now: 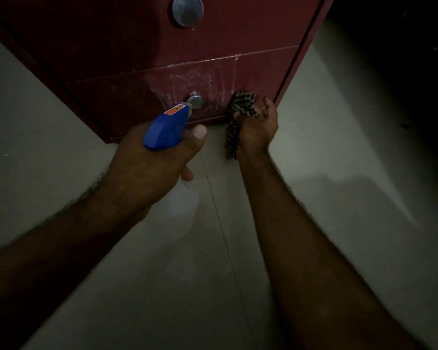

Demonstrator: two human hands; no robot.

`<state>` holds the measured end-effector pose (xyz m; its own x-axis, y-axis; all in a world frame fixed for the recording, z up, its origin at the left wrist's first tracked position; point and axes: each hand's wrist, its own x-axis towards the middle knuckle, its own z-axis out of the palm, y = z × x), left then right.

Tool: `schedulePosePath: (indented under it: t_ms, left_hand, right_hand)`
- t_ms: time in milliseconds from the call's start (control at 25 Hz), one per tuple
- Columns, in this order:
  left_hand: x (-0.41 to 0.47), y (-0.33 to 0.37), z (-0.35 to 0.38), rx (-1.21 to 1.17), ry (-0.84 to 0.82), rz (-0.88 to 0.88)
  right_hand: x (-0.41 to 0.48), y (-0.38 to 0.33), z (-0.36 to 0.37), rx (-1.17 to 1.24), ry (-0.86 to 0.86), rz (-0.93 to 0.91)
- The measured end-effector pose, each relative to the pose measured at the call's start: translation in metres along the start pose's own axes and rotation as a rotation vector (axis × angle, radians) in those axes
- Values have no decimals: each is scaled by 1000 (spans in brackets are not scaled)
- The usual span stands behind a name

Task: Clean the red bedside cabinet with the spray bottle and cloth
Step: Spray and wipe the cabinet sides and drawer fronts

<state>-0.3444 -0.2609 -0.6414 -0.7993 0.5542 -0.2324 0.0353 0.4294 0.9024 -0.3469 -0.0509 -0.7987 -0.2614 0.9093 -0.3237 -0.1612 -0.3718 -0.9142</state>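
The red bedside cabinet [111, 46] is seen from above and occupies the far part of the scene, standing on a pale tiled floor [339, 173]. Two drawer fronts are visible. A round knob [187, 10] is fitted to the upper front, and a smaller metal knob [196, 100] is fitted to the lower drawer front [117, 102].

Wet streaks [200, 79] are visible on the lower drawer front, around and above the metal knob.

The spray bottle [166, 130] is held in the left hand [149, 168], near the centre of the scene. The fingers are curled around the neck below the blue spray head, and the thumb is extended along the right side of the head. An orange label [173, 110] is fixed on top of the head. The nozzle is directed at the metal knob and is positioned just beside it. The bottle body below the hand is only faintly visible.

The cloth [243, 104], striped dark and light, is bunched in the right hand [257, 125], with the fingers closed around it. It is located at the lower right corner of the lower drawer front, right of the metal knob. Contact with the surface cannot be confirmed. One end of the cloth hangs below the hand.
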Motion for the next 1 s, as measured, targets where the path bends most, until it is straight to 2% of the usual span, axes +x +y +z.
schedulePosePath:
  t_ms: [80,200,280,520,800,1000]
  left_hand:
    - [0,0,2,8,-14,5]
    - [1,-1,3,2,-14,3]
    - [0,-2,3,15,1,-17]
    - [2,0,2,34,6,-33]
    - [2,-4,-6,11,48,-41]
    - [2,-6,-8,-5,44,-52]
  right_hand:
    - [3,-2,-2,6,4,6]
    - [22,-9,-10,99,101,4]
    - [28,-7,-12,77,144,-4]
    - [6,20,-2,-44,1,24]
    - [32,12,-12,11,154,36]
    - [1,28,4,1,81,126]
